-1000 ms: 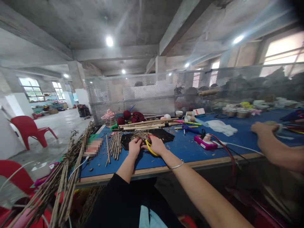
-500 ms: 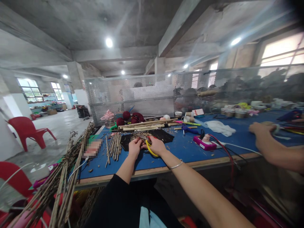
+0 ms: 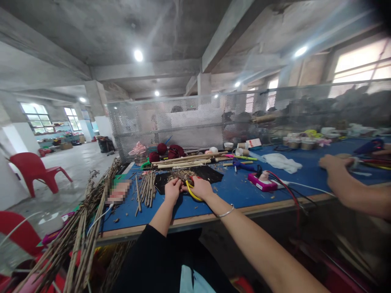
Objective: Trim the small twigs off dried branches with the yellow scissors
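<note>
My right hand (image 3: 202,188) is wrapped round yellow-handled shears (image 3: 192,192); a red part of the handle shows by the fingers. Close beside it on the left, my left hand (image 3: 172,189) is closed in a pinch near the blades, and what it grips is too small to make out. Both hands are over the near edge of a black mat (image 3: 215,175) strewn with plant clippings. A row of short cut stems (image 3: 147,188) lies left of the mat.
Long dry stalks (image 3: 85,228) lean at the table's left end. Behind the mat lie pale sticks (image 3: 186,161) and dark red balls (image 3: 161,148). A purple power strip (image 3: 261,182) with cables is to the right, before a co-worker's hand (image 3: 332,163). A mesh partition (image 3: 131,130) stands behind.
The view has shifted slightly. My hands stay together over the mat, and the yellow shear handle has shifted a little to the left.
</note>
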Motion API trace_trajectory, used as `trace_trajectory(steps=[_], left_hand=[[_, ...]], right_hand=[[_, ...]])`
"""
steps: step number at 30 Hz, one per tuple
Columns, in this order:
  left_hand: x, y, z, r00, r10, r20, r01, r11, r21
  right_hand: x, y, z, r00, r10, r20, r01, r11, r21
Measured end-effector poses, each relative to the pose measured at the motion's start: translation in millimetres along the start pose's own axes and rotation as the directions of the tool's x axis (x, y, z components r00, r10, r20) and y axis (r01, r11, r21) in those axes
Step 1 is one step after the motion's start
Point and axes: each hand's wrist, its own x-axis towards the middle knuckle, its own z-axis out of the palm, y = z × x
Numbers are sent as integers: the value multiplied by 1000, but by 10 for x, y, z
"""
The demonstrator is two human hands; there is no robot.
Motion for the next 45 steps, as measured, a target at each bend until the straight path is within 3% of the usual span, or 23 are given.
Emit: trace_trajectory(steps=[4,11,15,20,26,37,45], left_hand=[[-5,-13,-4,998,39,52,-44,994,101],[-8,-4,5,999,5,-39,1,989,149],[4,-20,-13,998,43,-42,-33,977,212],[44,-63,-19,994,-26,-110,35,996,81],[32,-43,0,994,-50,-98,45,998,-48],[23,-24,4,991,-83,-104,74,993,-88],[-15,16,7,992,-98,-81,88,989,-119]], right_hand=[[3,-3,-5,999,-24,-30,25,999,33],[35,13,9,1000,-2,7,2,1000,-5],[20,-1,1,1000,-18,24,18,1000,-1],[-3,-1,-15,1000,1,-22,-1,1000,0],[-34,11,-40,997,-4,-77,5,1000,21],[-22,32,-6,988,-39,-151,43,999,23],[-4,52,4,990,-42,-137,48,998,42]])
